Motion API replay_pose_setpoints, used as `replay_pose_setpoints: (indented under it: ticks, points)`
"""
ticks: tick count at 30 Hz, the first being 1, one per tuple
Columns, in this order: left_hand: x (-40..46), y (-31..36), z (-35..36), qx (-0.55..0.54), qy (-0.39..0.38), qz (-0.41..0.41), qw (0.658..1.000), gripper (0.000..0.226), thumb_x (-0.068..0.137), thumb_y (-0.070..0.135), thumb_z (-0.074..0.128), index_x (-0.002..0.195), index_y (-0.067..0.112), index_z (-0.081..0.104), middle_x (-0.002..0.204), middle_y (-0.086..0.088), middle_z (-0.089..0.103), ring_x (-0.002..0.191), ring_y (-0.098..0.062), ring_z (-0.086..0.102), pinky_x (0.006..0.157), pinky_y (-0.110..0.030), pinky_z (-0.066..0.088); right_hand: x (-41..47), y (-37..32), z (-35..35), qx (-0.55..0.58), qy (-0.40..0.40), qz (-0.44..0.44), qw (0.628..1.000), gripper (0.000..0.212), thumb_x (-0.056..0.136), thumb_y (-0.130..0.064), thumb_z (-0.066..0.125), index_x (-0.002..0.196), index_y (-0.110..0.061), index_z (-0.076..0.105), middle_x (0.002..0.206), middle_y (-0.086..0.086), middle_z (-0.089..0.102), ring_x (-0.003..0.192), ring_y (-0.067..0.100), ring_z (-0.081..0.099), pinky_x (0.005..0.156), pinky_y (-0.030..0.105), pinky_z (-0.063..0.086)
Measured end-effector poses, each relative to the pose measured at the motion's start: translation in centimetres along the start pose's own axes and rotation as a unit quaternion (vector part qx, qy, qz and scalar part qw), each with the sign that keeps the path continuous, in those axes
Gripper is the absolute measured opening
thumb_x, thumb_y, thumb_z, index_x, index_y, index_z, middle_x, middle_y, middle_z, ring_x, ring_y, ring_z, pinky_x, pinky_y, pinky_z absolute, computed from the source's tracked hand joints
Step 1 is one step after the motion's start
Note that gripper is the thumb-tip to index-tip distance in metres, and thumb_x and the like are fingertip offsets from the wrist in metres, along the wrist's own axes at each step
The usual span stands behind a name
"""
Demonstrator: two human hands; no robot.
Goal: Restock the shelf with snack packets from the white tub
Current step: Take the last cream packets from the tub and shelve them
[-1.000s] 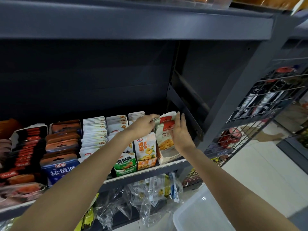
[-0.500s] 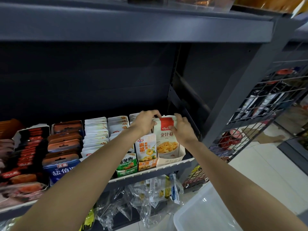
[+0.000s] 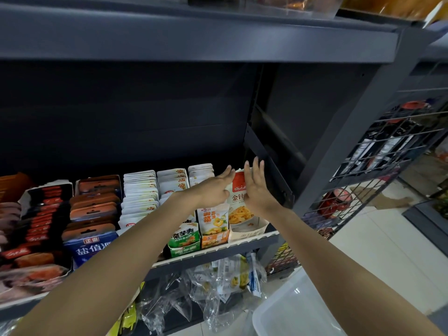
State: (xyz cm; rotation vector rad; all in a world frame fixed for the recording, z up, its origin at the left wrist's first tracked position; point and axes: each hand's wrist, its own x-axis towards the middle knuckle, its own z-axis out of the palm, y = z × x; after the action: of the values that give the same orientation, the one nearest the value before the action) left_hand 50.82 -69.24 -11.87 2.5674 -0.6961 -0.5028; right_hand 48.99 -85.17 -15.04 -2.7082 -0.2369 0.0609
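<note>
Two bare hands reach into the dark grey shelf (image 3: 218, 257) at its right end. Left hand (image 3: 214, 189) lies with fingers straight and close together, palm against the left side of the white-and-red snack packets (image 3: 238, 190); right hand (image 3: 255, 190) mirrors it on the right side, fingers straight and slightly spread, pointing up and back. Neither hand curls round anything; both flat palms bracket the upright row between them. Packets stand in a pale cardboard display box (image 3: 252, 232) at the shelf's front right corner, just beside the shelf's dark side bracket. Front packet shows a red top panel and a picture of yellow strips below; its right part is hidden behind the right hand. Just left of it: an orange-and-white packet row (image 3: 213, 221), then a green-and-white packet (image 3: 184, 242) lower at the front lip. Further left: rows of white packets (image 3: 140, 190), brown-orange packets (image 3: 94, 207), a blue carton with white characters (image 3: 91, 247), and black-and-red packets (image 3: 41, 214). White tub (image 3: 298, 309) sits on the tiled floor at lower right, under the right forearm, well apart from the hands; only part of it shows. Clear plastic wrappers (image 3: 194, 294) hang bunched under the shelf edge. Wire mesh rack (image 3: 388, 151) stands to the right.
</note>
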Motion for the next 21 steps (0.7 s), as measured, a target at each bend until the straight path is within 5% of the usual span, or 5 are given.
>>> replay_pose_setpoints:
  ticks: [5,9,21]
  points:
    - [0.6,0.1,-0.4,0.008,0.057,-0.02,0.998,0.054,0.099,0.02,0.043,0.149,0.017,0.022,0.157,-0.005,0.013,0.142,-0.023,0.021,0.111,-0.027,0.023,0.3,0.9,-1.7,0.006,0.008,-0.009,1.0,0.07,0.092,0.002,0.045,0.15,-0.016,0.01,0.158,0.005,0.003,0.146,0.019,-0.006,0.116,0.029,0.011]
    - [1.5,0.3,-0.7,-0.006,0.117,-0.052,0.992,0.052,0.087,0.024,0.065,0.135,0.021,0.048,0.126,-0.009,0.059,0.113,-0.023,0.055,0.094,-0.035,0.046,0.5,0.6,-2.5,-0.062,0.03,0.001,0.998,0.059,0.095,-0.009,0.046,0.148,-0.019,0.023,0.153,0.004,0.023,0.142,0.019,0.017,0.112,0.035,0.03]
    - [1.8,1.8,-1.1,-0.07,0.151,-0.073,0.983,0.04,0.084,0.01,0.068,0.123,0.007,0.061,0.116,-0.011,0.064,0.101,-0.021,0.062,0.079,-0.022,0.047,1.9,0.7,-3.1,-0.022,0.057,-0.012,0.998,0.044,0.087,0.003,0.053,0.129,-0.009,0.051,0.125,0.013,0.051,0.119,0.027,0.046,0.099,0.034,0.041]
